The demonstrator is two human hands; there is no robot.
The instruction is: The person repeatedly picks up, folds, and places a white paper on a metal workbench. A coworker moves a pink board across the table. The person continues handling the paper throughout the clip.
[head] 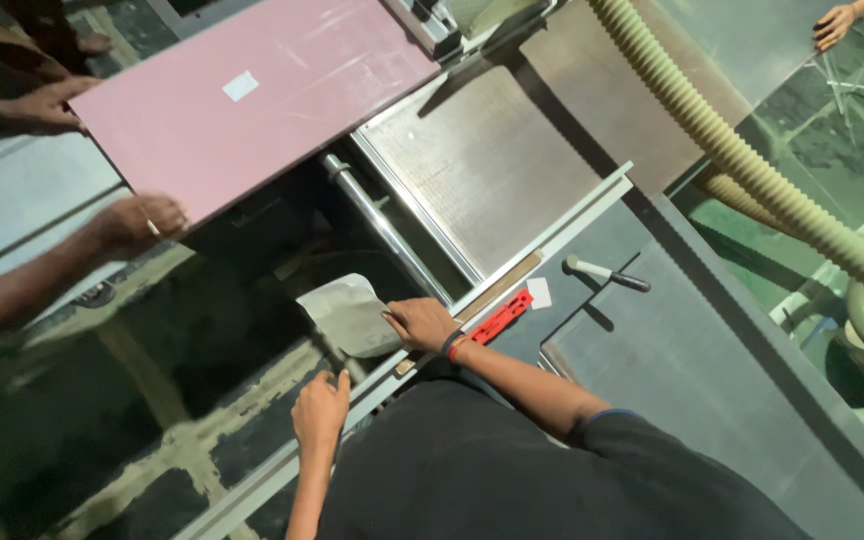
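Observation:
My right hand (420, 322), with a dark band on the wrist, grips the edge of a pale grey sheet (350, 312) next to the long metal rail (552, 232). My left hand (320, 405) lies flat on the lower stretch of the same rail and holds nothing. A large pink board (252, 100) lies across the machine at the upper left. Another person's two hands (132, 222) (47, 100) hold its left end. A red flat tool (500, 317) lies on the rail just right of my right wrist.
A brown machine table (492, 170) sits beyond the rail, with a chrome bar (382, 230) beside it. A grey table (692, 350) carries a lever handle (607, 272). A ribbed beige hose (732, 150) crosses the upper right. A third person's hand (834, 25) shows at the top right.

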